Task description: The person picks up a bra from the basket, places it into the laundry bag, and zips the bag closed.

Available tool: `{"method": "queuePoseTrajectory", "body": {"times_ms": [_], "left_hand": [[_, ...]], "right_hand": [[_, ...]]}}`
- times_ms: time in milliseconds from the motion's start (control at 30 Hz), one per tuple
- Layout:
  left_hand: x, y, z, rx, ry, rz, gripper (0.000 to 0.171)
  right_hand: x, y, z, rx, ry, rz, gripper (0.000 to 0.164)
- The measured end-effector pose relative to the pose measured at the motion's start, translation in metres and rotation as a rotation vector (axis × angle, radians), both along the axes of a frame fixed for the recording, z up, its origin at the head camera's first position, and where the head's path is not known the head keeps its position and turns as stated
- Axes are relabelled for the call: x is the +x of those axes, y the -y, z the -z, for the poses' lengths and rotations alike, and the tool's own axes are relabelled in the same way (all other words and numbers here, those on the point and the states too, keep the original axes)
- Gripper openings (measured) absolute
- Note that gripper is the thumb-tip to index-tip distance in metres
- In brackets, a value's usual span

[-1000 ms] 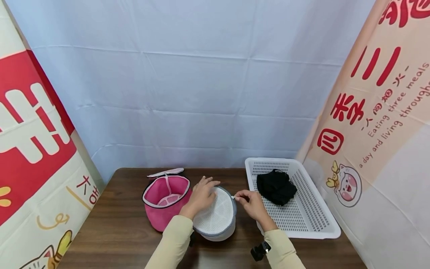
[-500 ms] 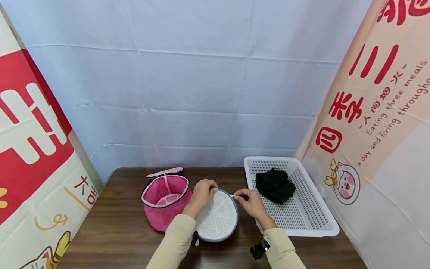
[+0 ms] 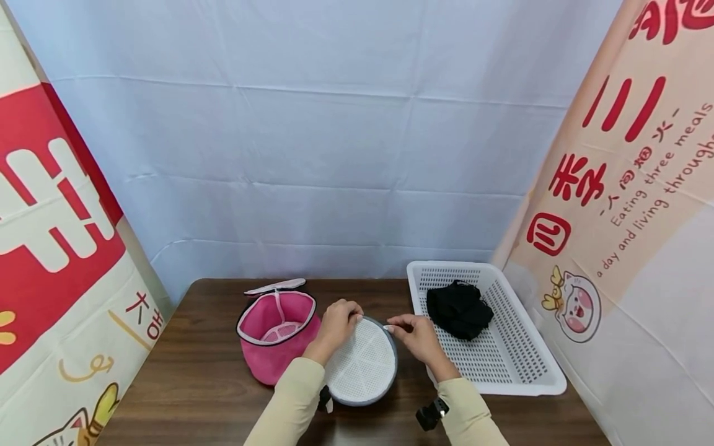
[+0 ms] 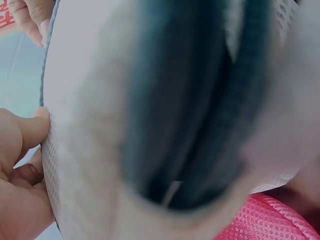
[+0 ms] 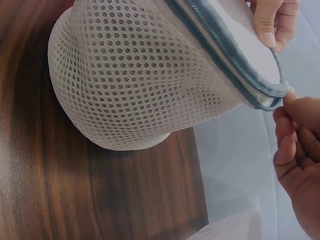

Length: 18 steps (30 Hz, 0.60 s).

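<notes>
A round white mesh laundry bag (image 3: 361, 362) with a grey-blue zip edge (image 5: 227, 55) stands on the table, its flat mesh top tilted toward the head camera. At the far edge of that top my left hand (image 3: 339, 323) pinches the rim, thumb against the mesh in the left wrist view. My right hand (image 3: 417, 336) pinches the small white zip pull (image 5: 288, 90) at the bag's right side. Beside the bag on the left is a pink mesh laundry bag (image 3: 273, 362), upright with its lid (image 3: 276, 287) folded back. A blurred dark zip band (image 4: 200, 100) fills the left wrist view's middle.
A white perforated basket (image 3: 535, 347) stands on the right of the brown wooden table (image 3: 184, 359), holding a bunched black cloth (image 3: 458, 310). A pale blue curtain (image 3: 323, 155) hangs behind, with printed cloths at both sides.
My left hand has gone from lying with spread fingers over the white bag's top to pinching its far rim. The top has tipped more toward the head camera. The right hand keeps its pinch.
</notes>
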State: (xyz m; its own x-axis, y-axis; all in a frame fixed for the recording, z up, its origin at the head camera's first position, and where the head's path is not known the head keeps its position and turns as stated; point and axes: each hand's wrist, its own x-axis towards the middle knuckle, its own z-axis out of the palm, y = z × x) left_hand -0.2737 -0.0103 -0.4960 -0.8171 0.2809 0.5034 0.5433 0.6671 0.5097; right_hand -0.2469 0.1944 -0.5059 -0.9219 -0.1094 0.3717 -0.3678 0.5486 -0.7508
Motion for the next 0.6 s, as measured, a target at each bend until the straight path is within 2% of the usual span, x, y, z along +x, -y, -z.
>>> {"method": "queuePoseTrajectory", "body": {"times_ms": [200, 600], "left_hand": [[0.0, -0.0003, -0.0009, -0.002, 0.044, 0.002, 0.006], [0.0031, 0.0013, 0.0024, 0.019, 0.069, -0.014, 0.007]], "right_hand": [[-0.0007, 0.0002, 0.0028, 0.05, -0.099, -0.016, 0.003], [0.0003, 0.0028, 0.003, 0.083, -0.103, -0.004, 0.007]]}}
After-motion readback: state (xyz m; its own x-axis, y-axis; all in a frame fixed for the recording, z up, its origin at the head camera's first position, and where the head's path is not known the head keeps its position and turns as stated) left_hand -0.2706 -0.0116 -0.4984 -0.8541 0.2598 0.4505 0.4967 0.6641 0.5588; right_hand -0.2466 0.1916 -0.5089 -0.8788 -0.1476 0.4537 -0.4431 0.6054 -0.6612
